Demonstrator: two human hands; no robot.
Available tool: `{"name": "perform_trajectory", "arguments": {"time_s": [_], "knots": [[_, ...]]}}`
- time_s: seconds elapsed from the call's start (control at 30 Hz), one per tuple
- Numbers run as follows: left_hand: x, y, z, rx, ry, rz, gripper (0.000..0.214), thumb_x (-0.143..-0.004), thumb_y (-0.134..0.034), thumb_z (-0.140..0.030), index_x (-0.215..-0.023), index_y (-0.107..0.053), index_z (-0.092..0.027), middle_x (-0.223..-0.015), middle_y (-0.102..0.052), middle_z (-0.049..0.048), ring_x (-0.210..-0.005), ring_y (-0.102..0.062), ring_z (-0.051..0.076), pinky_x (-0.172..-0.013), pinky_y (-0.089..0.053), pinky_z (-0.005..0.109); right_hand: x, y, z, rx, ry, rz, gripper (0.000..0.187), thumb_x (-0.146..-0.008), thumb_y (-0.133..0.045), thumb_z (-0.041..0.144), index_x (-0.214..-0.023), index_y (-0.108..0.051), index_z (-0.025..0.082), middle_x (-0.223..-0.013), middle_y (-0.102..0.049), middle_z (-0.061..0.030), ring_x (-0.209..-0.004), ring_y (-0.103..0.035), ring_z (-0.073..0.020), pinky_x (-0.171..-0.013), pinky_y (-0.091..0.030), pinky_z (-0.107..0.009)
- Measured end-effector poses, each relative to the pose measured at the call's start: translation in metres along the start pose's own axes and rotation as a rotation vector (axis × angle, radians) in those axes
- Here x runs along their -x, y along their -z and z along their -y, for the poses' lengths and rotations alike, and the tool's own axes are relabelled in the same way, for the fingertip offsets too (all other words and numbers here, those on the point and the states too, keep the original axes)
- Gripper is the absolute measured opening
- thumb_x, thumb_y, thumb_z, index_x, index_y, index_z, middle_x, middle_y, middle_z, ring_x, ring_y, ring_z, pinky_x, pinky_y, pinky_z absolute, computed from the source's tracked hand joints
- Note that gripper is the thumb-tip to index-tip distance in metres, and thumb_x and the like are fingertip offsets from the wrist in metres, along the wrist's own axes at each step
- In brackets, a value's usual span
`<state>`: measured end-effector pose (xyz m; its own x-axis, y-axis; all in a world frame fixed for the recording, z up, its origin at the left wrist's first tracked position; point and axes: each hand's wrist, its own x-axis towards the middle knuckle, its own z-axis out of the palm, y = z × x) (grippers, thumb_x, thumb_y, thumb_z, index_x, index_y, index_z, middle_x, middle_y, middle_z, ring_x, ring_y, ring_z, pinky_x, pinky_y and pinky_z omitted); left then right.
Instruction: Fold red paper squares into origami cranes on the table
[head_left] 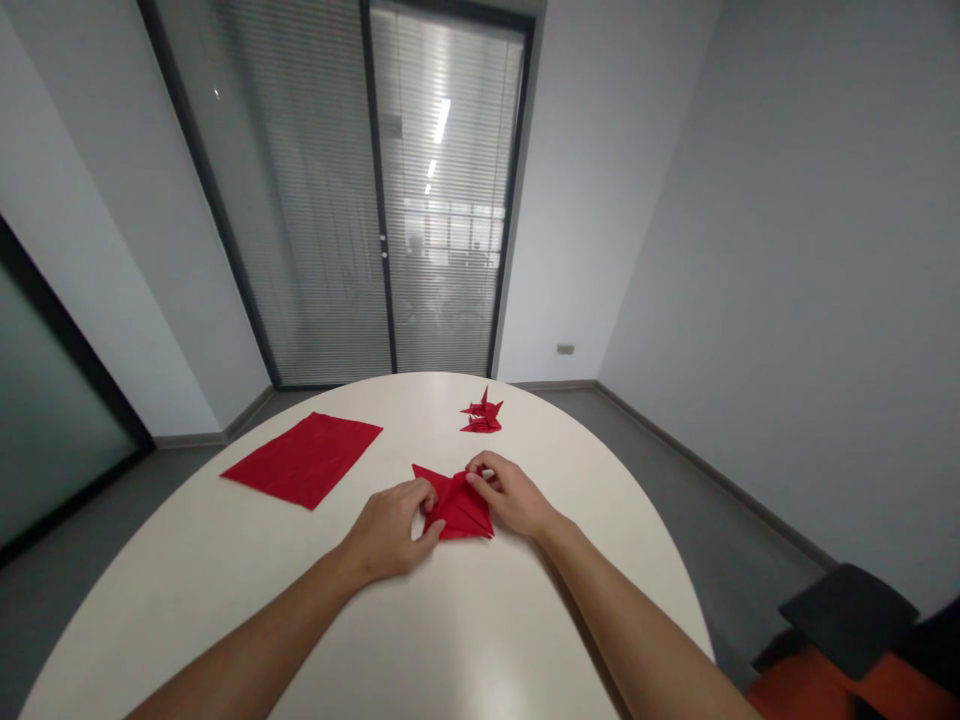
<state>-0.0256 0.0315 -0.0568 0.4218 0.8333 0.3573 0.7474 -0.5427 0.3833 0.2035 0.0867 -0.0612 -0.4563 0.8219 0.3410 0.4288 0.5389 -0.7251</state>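
A partly folded piece of red paper [463, 508] lies on the white table between my hands, with creases and pointed corners showing. My left hand [397, 525] grips its left side, thumb at the lower edge and fingers curled over the top. At the upper right corner, my right hand [510, 490] pinches the paper between thumb and fingers. Just beyond it stands a small cluster of folded red paper figures [484, 414] with sharp points. To the left, a flat red sheet of paper [306, 460] is spread out on the table.
The round white table [457, 640] has a curved edge on both sides. A black and orange chair [855, 625] stands at the lower right. Behind the table are a glass partition with blinds [322, 200] and grey-white walls [787, 250].
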Motion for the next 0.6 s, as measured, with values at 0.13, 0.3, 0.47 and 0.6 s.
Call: {"name": "perform_trajectory", "arguments": {"time_s": [0.13, 0.3, 0.47, 0.6], "knots": [[-0.002, -0.007, 0.001, -0.038, 0.078, -0.024, 0.007, -0.090, -0.051, -0.027, -0.084, -0.051, -0.023, -0.082, -0.064, 0.0023, -0.073, -0.060, 0.020, -0.068, -0.040, 0.030, 0.000, -0.001, 0.001, 0.016, 0.000, -0.020, 0.019, -0.099, -0.050, 0.038, -0.093, -0.056, 0.022, -0.089, -0.062, -0.0015, -0.080, -0.056, -0.0163, -0.070, -0.045, -0.027], [-0.005, -0.015, 0.004, 0.007, 0.172, -0.068, 0.012, -0.093, -0.045, -0.025, -0.083, -0.051, -0.023, -0.078, -0.064, 0.0019, -0.071, -0.060, 0.019, -0.065, -0.038, 0.029, 0.000, -0.004, 0.002, 0.056, -0.007, -0.027, 0.013, -0.093, -0.059, 0.033, -0.093, -0.056, 0.021, -0.086, -0.062, 0.0001, -0.072, -0.053, -0.0149, -0.066, -0.042, -0.026], [-0.005, -0.017, 0.003, 0.000, 0.196, -0.098, 0.012, -0.092, -0.046, -0.026, -0.081, -0.044, -0.024, -0.075, -0.061, -0.0003, -0.067, -0.059, 0.019, -0.063, -0.035, 0.029, -0.003, -0.010, 0.004, 0.111, -0.049, -0.065, 0.009, -0.090, -0.061, 0.030, -0.089, -0.058, 0.021, -0.085, -0.064, -0.0005, -0.072, -0.054, -0.0154, -0.066, -0.041, -0.026], [-0.007, -0.017, 0.002, -0.027, 0.248, -0.085, 0.011, -0.092, -0.046, -0.025, -0.082, -0.041, -0.025, -0.071, -0.058, -0.0019, -0.066, -0.058, 0.019, -0.062, -0.032, 0.028, -0.005, -0.016, 0.008, 0.161, -0.095, -0.115, 0.009, -0.088, -0.061, 0.027, -0.084, -0.058, 0.021, -0.079, -0.063, 0.0001, -0.069, -0.053, -0.0149, -0.063, -0.038, -0.025]]}}
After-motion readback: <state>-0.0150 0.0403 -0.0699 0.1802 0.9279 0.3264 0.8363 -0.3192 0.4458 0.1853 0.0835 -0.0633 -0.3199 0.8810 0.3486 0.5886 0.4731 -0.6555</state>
